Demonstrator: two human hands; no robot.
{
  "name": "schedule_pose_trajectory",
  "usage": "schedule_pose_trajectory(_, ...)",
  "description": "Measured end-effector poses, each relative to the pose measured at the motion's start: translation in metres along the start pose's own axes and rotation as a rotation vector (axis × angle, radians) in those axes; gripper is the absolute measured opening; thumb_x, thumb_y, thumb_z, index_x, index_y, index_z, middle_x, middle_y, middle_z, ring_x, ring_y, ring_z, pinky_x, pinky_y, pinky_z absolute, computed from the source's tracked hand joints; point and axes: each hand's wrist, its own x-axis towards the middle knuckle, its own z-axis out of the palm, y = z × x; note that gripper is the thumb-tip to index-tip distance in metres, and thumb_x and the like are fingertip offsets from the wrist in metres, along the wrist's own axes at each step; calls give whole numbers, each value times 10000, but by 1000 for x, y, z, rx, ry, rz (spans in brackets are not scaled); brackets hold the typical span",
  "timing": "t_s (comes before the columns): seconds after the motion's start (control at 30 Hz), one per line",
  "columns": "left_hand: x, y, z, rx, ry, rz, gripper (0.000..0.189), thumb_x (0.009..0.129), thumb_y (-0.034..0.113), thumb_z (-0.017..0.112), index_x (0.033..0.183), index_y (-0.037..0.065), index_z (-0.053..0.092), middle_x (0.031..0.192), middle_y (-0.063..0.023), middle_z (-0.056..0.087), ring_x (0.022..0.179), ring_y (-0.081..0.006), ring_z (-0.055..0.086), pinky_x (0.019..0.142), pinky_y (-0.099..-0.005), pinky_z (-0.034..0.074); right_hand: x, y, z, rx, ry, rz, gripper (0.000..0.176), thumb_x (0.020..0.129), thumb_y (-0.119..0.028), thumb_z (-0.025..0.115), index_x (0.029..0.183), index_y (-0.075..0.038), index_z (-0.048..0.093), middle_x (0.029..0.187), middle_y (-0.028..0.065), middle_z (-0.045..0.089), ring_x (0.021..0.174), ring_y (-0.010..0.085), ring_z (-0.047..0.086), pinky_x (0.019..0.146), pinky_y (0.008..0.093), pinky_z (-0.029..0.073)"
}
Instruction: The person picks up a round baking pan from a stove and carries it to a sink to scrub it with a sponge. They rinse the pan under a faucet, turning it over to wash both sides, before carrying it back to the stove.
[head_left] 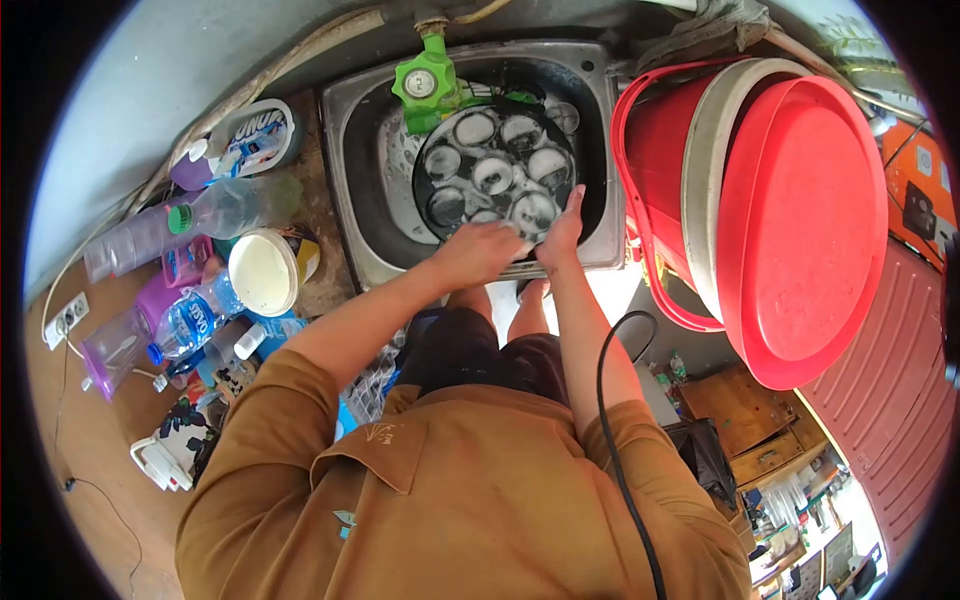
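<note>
A round dark pan with several round cups (492,175), covered in soapy foam, sits in the metal sink (352,150). My left hand (484,250) is at the pan's near edge with its fingers bent over the foam. Whatever those fingers may hold is hidden. At the pan's near right side, my right hand (562,235) grips the rim, its thumb side pointing up along the edge. A green tap (425,85) rises at the back of the sink, close above the pan.
Right of the sink stands a large red bucket (655,160) with a red lid or basin (805,230). On the left are several plastic bottles (240,205), a white tub (264,272) and a clear container (285,150). A black cable (605,420) hangs over my right side.
</note>
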Motion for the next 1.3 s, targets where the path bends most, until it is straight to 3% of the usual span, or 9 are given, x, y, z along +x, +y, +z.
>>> schedule_pose_trajectory(0.33, -25, 2, -13, -8, -105, -95, 95, 792, 114, 604, 873, 65, 601, 853, -105, 625, 797, -295, 640, 675, -416, 539, 21, 7, -25, -28, -96, 37, 865, 966, -686, 332, 1571, -91, 166, 1629, 89, 173, 1468, 234, 208, 1194, 408, 152)
schedule_pose_trajectory(0.4, -28, -13, -21, 28, -139, -93, 72, 788, 112, 608, 840, 62, 601, 839, -106, 629, 805, -292, 644, 668, -421, 539, 18, 5, -19, -119, -23, -5, 746, 1002, -614, 349, 1555, -125, 239, 1511, 72, 388, 1340, 265, 430, 1115, 429, 367)
schedule_pose_trajectory(0.53, -10, -16, -14, 249, -286, -269, 100, 755, 66, 596, 848, 57, 632, 894, -130, 639, 869, -313, 645, 662, -434, 550, 11, 14, -7, -86, 101, 164, 753, 1002, -613, 353, 1563, -128, 220, 1535, 68, 358, 1353, 256, 413, 1129, 422, 343)
schedule_pose_trajectory(0.67, -13, 0, -3, -18, -59, -236, 214, 704, -10, 592, 893, 56, 669, 935, -116, 634, 997, -317, 599, 883, -452, 478, 20, 8, -17, -65, 3, 43, 948, 914, -737, 405, 1539, -40, 254, 1574, 118, 282, 1405, 256, 307, 1169, 444, 208)
schedule_pose_trajectory(0.77, -14, -6, -35, 19, -393, -195, 304, 691, -15, 606, 961, 82, 705, 1025, -109, 647, 1060, -316, 578, 942, -440, 455, 18, 9, -18, -130, 62, 20, 972, 906, -744, 417, 1526, -10, 266, 1557, 134, 305, 1377, 262, 342, 1161, 449, 225)
schedule_pose_trajectory(0.9, -15, 0, 3, -12, -6, -338, 311, 659, -46, 608, 947, 32, 700, 1055, -146, 674, 1064, -363, 603, 929, -443, 479, 8, 11, -4, -78, 100, 58, 1012, 888, -761, 432, 1499, 34, 291, 1533, 159, 328, 1377, 264, 335, 1153, 442, 246)
schedule_pose_trajectory(1.07, -20, -25, -22, -387, -168, -217, 315, 697, -52, 590, 982, 42, 688, 959, -177, 686, 974, -374, 634, 864, -442, 514, 4, 0, -9, -212, 114, 22, 975, 900, -753, 415, 1503, 4, 305, 1566, 136, 290, 1402, 253, 315, 1168, 421, 221)
schedule_pose_trajectory(1.13, -27, -40, -40, -268, 60, -313, 348, 764, -111, 502, 998, 51, 703, 999, -171, 685, 973, -366, 639, 897, -423, 513, 14, 8, -10, -100, 11, -62, 914, 934, -712, 400, 1502, -1, 312, 1598, 96, 256, 1432, 229, 279, 1179, 397, 192)
schedule_pose_trajectory(1.3, -42, -46, -26, 83, -88, -418, 259, 810, -45, 537, 983, 63, 696, 976, -172, 684, 939, -373, 642, 837, -444, 528, 17, 11, -14, -86, 45, -45, 905, 953, -674, 413, 1498, 37, 285, 1593, 87, 278, 1439, 209, 261, 1181, 385, 185)
